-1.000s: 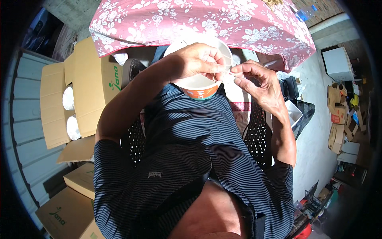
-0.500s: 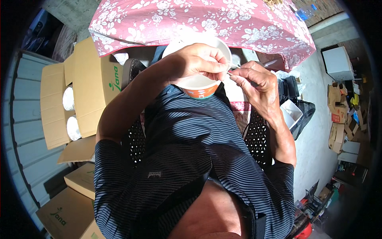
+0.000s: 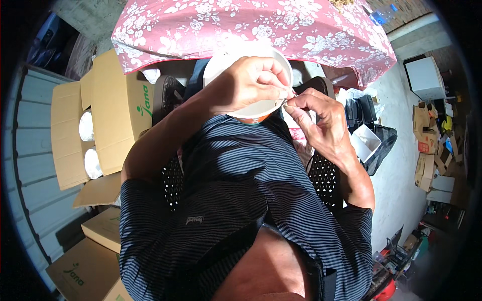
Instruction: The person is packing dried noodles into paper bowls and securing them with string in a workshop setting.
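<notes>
1. The left hand [image 3: 248,85] is covering much of the white bowl [image 3: 251,103], its fingers curled on the rim in front of the chest, below the table [image 3: 251,25].
2. The right hand [image 3: 319,118] is pinching something tiny at the rim; what it is cannot be made out.
3. Compared with a second ago, the right hand is sitting closer to the left, fingertips nearly meeting.
4. The open carton [image 3: 95,120] is cut off by shadow.

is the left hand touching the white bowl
Touching. The head view shows the left hand lying over the white bowl, its fingers curled down against the rim.
</notes>
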Available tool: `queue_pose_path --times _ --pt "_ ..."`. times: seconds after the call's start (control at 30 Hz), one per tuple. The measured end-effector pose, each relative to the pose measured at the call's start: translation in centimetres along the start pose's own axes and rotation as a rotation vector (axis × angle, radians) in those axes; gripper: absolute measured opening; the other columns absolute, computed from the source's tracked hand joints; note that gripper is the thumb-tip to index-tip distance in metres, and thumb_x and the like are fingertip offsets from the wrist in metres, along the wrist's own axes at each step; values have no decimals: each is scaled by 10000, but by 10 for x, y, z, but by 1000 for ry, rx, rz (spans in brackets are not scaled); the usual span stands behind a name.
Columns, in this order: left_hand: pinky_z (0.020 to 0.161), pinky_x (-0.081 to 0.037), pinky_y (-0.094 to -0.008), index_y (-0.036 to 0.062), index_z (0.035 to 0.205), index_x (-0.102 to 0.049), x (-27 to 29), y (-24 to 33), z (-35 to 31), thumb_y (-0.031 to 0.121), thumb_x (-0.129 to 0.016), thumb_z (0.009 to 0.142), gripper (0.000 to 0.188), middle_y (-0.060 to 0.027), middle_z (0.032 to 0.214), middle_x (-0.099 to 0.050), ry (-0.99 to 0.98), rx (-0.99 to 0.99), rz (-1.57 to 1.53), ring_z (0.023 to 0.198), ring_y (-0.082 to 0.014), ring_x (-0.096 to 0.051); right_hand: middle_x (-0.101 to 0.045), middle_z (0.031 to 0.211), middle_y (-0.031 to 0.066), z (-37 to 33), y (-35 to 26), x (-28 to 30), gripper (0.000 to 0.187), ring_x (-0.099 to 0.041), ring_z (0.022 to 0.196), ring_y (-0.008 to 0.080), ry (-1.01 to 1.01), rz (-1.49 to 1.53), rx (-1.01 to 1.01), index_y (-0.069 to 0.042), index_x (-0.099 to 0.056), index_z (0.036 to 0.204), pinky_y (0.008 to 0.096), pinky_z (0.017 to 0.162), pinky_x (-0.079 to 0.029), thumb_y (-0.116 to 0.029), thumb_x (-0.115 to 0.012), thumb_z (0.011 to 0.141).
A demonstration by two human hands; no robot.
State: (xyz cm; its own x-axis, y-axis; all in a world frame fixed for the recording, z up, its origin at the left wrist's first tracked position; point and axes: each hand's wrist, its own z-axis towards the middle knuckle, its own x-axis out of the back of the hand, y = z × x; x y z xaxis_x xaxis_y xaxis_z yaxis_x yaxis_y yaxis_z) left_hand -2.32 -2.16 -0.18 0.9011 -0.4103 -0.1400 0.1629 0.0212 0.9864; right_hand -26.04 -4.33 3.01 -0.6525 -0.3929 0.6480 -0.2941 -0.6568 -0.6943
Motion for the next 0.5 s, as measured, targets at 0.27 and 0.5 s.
queue_pose_path --times 0.27,0.5 --pt "834 -583 -306 -80 1133 -637 -20 11 -4 -1 -727 931 235 -178 1011 -757 54 -4 142 979 -186 -737 -669 724 34 0 -6 6 184 -593 661 92 -16 188 -329 36 -726 901 277 590 -457 -129 -752 978" --pt "765 -583 -287 -82 1113 -675 -17 6 -3 24 -756 925 231 -147 933 -751 139 -40 229 891 -157 -730 -668 844 28 -3 2 13 317 -596 724 84 -136 289 -318 41 -714 1125 258 634 -511 -221 -536 1121"
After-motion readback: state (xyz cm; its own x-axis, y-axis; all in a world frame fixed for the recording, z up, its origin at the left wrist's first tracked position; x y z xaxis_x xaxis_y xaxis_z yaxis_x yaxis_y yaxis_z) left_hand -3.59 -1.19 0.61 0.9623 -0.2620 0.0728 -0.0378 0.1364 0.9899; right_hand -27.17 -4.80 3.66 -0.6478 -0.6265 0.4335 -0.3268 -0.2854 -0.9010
